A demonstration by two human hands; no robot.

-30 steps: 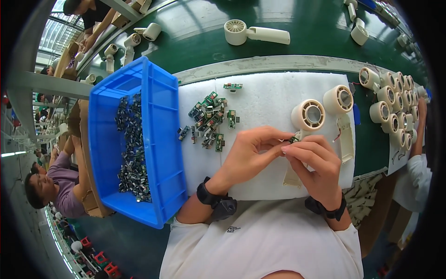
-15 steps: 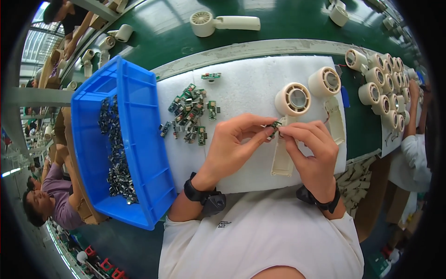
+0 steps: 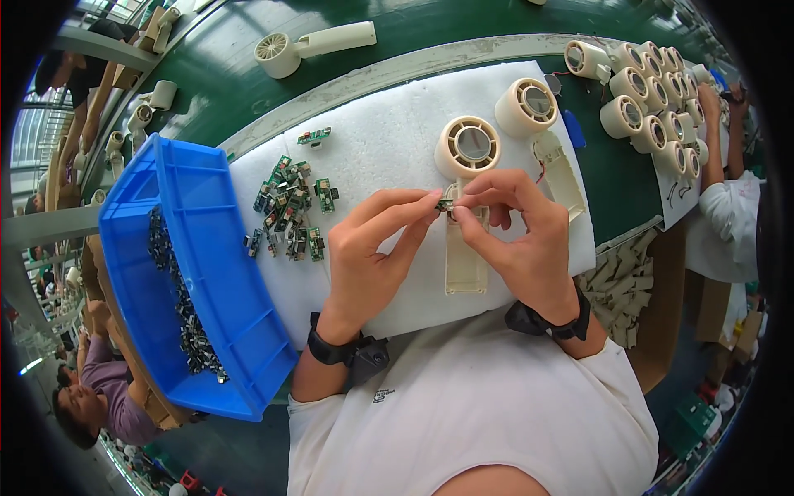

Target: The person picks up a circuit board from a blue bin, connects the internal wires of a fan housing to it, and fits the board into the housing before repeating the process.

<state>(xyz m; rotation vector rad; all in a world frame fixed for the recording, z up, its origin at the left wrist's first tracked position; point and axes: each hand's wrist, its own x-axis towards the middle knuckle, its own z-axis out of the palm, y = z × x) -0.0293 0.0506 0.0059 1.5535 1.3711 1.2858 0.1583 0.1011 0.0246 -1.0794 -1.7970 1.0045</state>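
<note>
My left hand (image 3: 376,252) pinches a small green circuit board (image 3: 445,204) between thumb and fingertips. Thumb and index finger of my right hand (image 3: 517,240) close at the board's right end; what they grip is too small to make out. Both hands hover over the open handle of a cream handheld fan (image 3: 466,260), whose round head (image 3: 468,147) lies just beyond my fingers. A second fan head (image 3: 526,107) rests farther right, with a loose handle shell (image 3: 559,175) below it. Left of my hands is a pile of green circuit boards (image 3: 285,202).
A blue bin (image 3: 236,281) full of small boards stands left of the white foam sheet (image 3: 376,124). Another handheld fan (image 3: 318,45) lies on the green table. Several fan heads (image 3: 653,91) are grouped at right near a co-worker's arm. Below them, a carton holds cream parts (image 3: 620,285).
The whole view has shifted, so the bench things sit farther left. My hands stay together over the fan handle, and the board between them has turned to lie flatter.
</note>
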